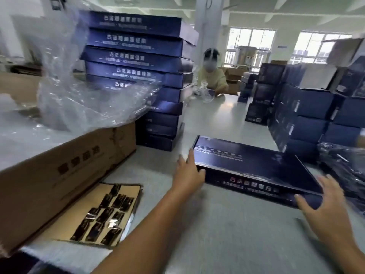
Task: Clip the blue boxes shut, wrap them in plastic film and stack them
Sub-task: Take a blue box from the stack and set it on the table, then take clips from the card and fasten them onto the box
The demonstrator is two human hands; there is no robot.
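A flat dark blue box [254, 167] lies on the white table [227, 230] in front of me, its long printed side facing me. My left hand [187, 171] touches its left end with the fingers stretched along the edge and the thumb on the front corner. My right hand [324, 202] is spread against its right front corner, fingers straight. A tall stack of like blue boxes [138, 62] rises at the back left. Clear plastic film [75, 91] billows over the left side.
A long brown carton [65, 171] lies at the left under the film. A card with several black clips [102, 216] rests near me. Stacked dark boxes [308, 109] fill the right. Film-wrapped boxes [345, 165] sit at the right edge. Another person [212, 76] works at the table's far end.
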